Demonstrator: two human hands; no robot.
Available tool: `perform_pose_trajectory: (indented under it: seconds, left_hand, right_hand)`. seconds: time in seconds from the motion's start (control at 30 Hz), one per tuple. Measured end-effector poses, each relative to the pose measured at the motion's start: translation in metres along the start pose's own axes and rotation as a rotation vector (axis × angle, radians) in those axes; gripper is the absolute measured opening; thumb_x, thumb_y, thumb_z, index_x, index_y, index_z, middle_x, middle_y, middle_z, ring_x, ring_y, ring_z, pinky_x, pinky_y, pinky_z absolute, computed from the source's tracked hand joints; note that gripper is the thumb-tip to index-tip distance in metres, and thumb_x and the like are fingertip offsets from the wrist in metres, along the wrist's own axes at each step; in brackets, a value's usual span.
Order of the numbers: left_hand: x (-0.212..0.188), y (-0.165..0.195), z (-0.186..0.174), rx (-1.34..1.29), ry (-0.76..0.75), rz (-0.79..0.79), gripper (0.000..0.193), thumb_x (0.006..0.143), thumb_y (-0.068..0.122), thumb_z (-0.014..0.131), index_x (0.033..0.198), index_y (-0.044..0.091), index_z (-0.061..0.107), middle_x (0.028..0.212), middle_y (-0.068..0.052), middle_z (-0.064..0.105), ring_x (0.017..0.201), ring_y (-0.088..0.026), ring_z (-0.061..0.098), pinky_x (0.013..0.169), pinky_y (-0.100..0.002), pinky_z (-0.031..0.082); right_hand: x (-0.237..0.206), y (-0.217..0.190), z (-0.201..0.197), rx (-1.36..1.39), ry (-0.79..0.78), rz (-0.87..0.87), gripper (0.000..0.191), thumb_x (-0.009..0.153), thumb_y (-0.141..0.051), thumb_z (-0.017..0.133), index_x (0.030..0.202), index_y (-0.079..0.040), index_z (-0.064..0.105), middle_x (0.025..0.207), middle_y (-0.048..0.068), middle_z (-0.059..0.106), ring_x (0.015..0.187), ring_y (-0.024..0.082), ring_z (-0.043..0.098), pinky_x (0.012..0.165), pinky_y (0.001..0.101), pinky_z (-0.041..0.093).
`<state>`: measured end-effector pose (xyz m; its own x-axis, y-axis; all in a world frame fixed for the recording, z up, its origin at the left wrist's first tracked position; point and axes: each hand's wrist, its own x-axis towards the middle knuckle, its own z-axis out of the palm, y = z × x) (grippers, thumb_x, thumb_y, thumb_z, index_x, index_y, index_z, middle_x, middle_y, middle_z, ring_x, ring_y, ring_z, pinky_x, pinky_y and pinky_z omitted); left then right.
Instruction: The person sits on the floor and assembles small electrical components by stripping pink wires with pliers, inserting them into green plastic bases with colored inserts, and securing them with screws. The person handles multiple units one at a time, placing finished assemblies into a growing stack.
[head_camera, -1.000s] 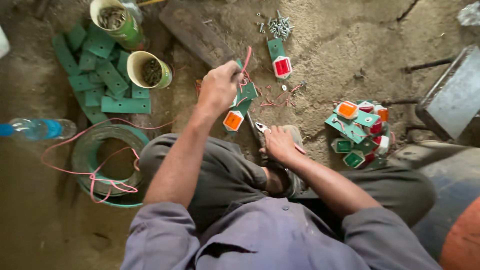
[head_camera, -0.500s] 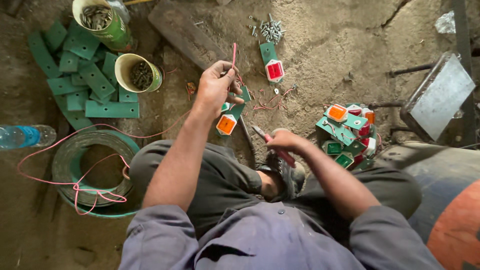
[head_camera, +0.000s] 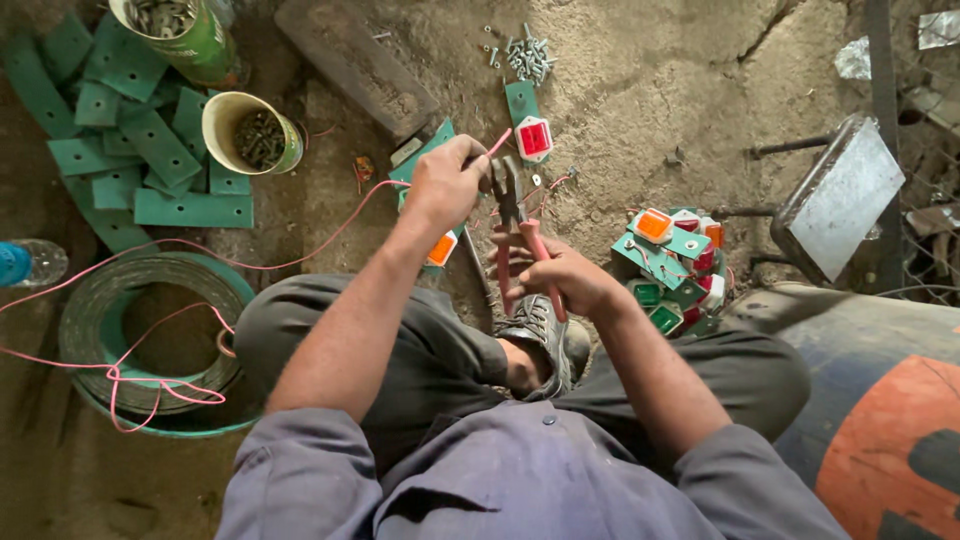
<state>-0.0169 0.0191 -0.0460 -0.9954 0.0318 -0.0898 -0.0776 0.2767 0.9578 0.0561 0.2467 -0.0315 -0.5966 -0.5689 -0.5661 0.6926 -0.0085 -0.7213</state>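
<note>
The left hand (head_camera: 445, 185) pinches a pink wire (head_camera: 300, 245). The right hand (head_camera: 565, 280) is closed around red-handled pliers (head_camera: 515, 215), whose tip meets the wire.

bottle (head_camera: 25, 262) — cut by left edge | drum (head_camera: 880, 400) — cut off right | plier tips (head_camera: 503, 172) — hidden behind left hand (head_camera: 445, 185)

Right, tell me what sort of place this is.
Probably an informal workshop on bare ground: cans of screws, cut green strips, and pliers in the right hand.
</note>
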Motion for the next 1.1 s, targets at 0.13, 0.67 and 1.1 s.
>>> perform_pose_trajectory:
  seconds: [0.13, 0.67, 1.1]
  left_hand:
    - [-0.002, -0.004, 0.001, 0.04, 0.037, 0.022, 0.014, 0.095, 0.018, 0.068, 0.1, 0.004, 0.07, 0.084, -0.015, 0.072, 0.073, -0.025, 0.072, 0.068, -0.039, 0.055]
    - [-0.002, -0.018, 0.006, 0.133, 0.034, 0.283, 0.012, 0.091, 0.01, 0.073, 0.099, 0.003, 0.069, 0.088, -0.02, 0.073, 0.081, -0.036, 0.073, 0.068, -0.045, 0.055]
    - [-0.002, -0.004, 0.011, 0.016, 0.094, 0.069, 0.015, 0.09, 0.018, 0.072, 0.1, 0.007, 0.075, 0.086, -0.016, 0.074, 0.079, -0.03, 0.075, 0.071, -0.04, 0.055]
  right_hand:
    - [0.004, -0.009, 0.01, -0.127, 0.098, -0.022, 0.077, 0.078, -0.009, 0.061, 0.153, -0.003, 0.044, 0.141, 0.015, 0.06, 0.112, 0.023, 0.063, 0.093, 0.0364, 0.057]
    - [0.018, -0.026, 0.02, -1.04, 0.449, -0.271, 0.035, 0.083, -0.01, 0.062, 0.118, -0.008, 0.066, 0.108, 0.007, 0.07, 0.1, 0.024, 0.068, 0.089, 0.0369, 0.052]
    - [0.02, -0.031, 0.014, -1.164, 0.467, -0.488, 0.032, 0.079, -0.002, 0.061, 0.11, -0.007, 0.068, 0.107, 0.016, 0.063, 0.105, 0.036, 0.063, 0.093, 0.0418, 0.051]
